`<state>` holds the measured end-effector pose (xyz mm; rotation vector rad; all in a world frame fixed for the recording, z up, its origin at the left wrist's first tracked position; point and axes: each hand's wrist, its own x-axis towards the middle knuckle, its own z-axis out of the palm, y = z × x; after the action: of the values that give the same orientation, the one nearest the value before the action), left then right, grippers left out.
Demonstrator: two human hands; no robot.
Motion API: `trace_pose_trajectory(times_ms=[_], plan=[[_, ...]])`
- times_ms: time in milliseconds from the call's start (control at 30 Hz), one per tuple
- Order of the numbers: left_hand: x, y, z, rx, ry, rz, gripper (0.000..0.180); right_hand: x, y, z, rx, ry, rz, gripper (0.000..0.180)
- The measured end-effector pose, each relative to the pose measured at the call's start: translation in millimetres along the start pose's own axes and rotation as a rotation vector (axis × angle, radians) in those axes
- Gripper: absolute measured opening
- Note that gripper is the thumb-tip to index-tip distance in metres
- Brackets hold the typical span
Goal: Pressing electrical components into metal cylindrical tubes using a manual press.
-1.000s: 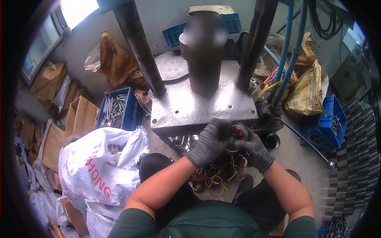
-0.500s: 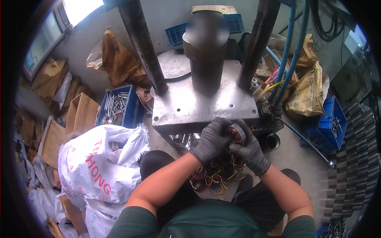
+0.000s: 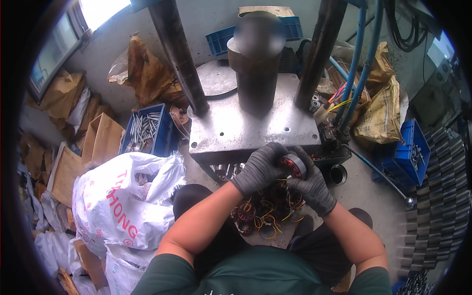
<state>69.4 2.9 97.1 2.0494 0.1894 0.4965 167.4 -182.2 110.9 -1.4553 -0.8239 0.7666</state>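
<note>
Between my two gloved hands is a motor stator [image 3: 294, 165], a grey metal ring with red parts inside, at the front edge of the press table [image 3: 255, 132]. My left hand [image 3: 264, 168] is closed on its left side, the fingertips partly hidden behind it. My right hand [image 3: 312, 186] grips the right side, with the thumb low and the fingers over the top. Below my hands, several wound stators [image 3: 246, 211] with red rings and yellow, red and black wires [image 3: 269, 222] lie on the floor between my legs.
A thick steel ram [image 3: 256, 73] rises between two dark columns [image 3: 179, 56]. At left are a white woven sack [image 3: 110, 201] and a blue crate of metal rods [image 3: 150, 129]. A blue bin [image 3: 410, 152], stacked metal cores [image 3: 432, 206] and a ball-ended lever [image 3: 409, 202] are at right.
Both hands stay around the stator. It has shifted very slightly right and tilted a little, and my left hand has moved slightly up and left.
</note>
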Motion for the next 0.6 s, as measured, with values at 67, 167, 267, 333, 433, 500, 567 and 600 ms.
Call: trace_pose_trajectory(times_ms=[67,167,267,333,433,500,567,600], plan=[[-3,8,2,0.017,0.046,-0.03,0.042,-2,-3,3,0.004,-0.022,-0.002,0.097],[-4,11,9,0.1,0.12,-0.08,0.04,-5,-9,13,0.042,-0.067,0.009,0.103],[-6,15,11,0.173,0.127,-0.147,0.038,-6,-5,14,0.017,-0.096,-0.021,0.106],[-5,15,14,0.179,0.103,-0.19,0.037,-5,1,10,-0.044,-0.096,-0.063,0.107],[-2,6,17,0.048,0.159,0.02,0.046,1,-1,3,0.126,-0.058,-0.035,0.102],[-3,3,15,-0.681,0.137,-0.047,0.059,3,-15,-2,0.679,0.04,0.158,0.099],[-2,-4,12,-0.836,0.047,-0.024,0.075,7,-26,-2,0.781,0.08,0.117,0.091],[-4,1,14,-0.899,0.07,-0.024,0.083,8,-30,-5,0.894,0.091,0.119,0.086]])
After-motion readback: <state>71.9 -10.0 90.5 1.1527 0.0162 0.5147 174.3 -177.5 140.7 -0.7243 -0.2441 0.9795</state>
